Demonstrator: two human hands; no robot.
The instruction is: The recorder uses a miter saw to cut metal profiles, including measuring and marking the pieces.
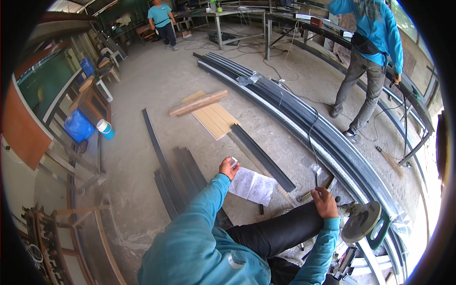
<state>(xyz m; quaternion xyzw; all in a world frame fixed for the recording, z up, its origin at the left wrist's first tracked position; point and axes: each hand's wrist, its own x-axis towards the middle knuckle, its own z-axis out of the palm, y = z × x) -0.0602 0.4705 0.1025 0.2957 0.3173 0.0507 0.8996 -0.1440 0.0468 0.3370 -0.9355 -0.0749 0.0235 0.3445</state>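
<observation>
My left hand (227, 169) is stretched forward, its fingers closed round a small whitish piece (233, 162) whose kind I cannot make out. Just below it on the floor lies a creased white sheet of paper (251, 186) with drawn lines. My right hand (326, 203) rests on my bent knee, fingers curled together; whatever they may hold is too small to tell. Beside that hand stands a power tool with a round grey disc (362, 222) and a dark green handle (378, 233). A dark metal channel (264, 158) lies beyond the paper.
Long bundled metal profiles (285, 105) curve across the right side, with a black cable (311, 128) over them. Wooden boards (213, 118) and dark strips (187, 166) lie ahead. One co-worker (365, 61) stands at the right bench, another person (162, 21) farther back.
</observation>
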